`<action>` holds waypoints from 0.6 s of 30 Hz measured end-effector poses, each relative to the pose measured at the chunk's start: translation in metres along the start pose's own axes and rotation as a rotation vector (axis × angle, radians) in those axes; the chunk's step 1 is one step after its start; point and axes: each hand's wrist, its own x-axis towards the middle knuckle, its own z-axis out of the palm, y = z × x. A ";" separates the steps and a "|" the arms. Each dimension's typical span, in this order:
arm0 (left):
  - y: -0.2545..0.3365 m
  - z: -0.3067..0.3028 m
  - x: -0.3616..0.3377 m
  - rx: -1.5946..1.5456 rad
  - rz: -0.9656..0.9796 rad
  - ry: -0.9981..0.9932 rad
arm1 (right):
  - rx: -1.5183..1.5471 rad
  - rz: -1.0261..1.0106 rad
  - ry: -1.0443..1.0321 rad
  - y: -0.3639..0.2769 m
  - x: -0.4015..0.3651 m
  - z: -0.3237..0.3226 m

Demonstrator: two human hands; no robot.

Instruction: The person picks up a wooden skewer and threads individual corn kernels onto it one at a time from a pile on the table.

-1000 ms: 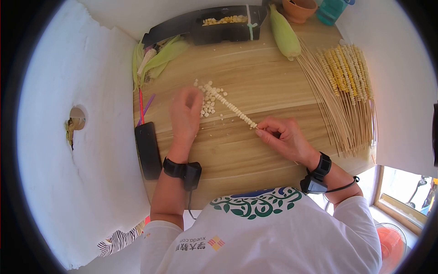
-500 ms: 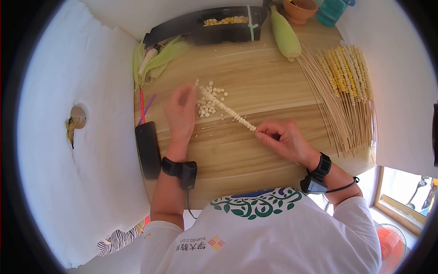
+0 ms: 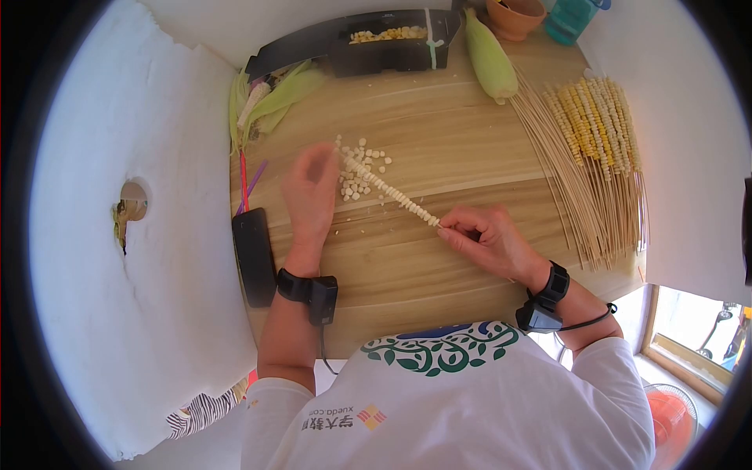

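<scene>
Pinched between the thumb and fingers of my right hand [image 3: 492, 241] is the lower end of a skewer of corn kernels [image 3: 398, 194]. Pale kernels are threaded along most of its visible length, and it slants up to the left. At its far tip my left hand [image 3: 310, 188] has its thumb and forefinger drawn together. These fingertips are slightly blurred, so whatever they hold cannot be made out. Loose pale corn kernels [image 3: 356, 188] lie scattered on the wooden table [image 3: 392, 274], under and beside the skewer's upper part.
At the right lie bare sticks [image 3: 565, 188] and several filled corn skewers [image 3: 589, 121]. An ear of corn [image 3: 489, 63], a clay bowl [image 3: 515, 19] and a black container [image 3: 388, 56] with kernels stand at the back. Husks [image 3: 283, 98] and a black phone-like object [image 3: 253, 258] are left.
My left fingers have shifted very slightly at the skewer's tip. My right hand and the skewer stay nearly in place.
</scene>
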 end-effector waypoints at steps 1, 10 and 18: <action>-0.001 0.000 0.000 -0.010 -0.001 0.001 | -0.001 0.000 -0.001 0.000 0.000 0.000; -0.002 -0.002 0.000 -0.029 -0.041 0.003 | 0.008 0.014 0.000 -0.001 0.000 0.000; 0.000 -0.002 0.000 0.006 -0.033 0.013 | -0.007 0.008 0.005 -0.001 0.000 0.000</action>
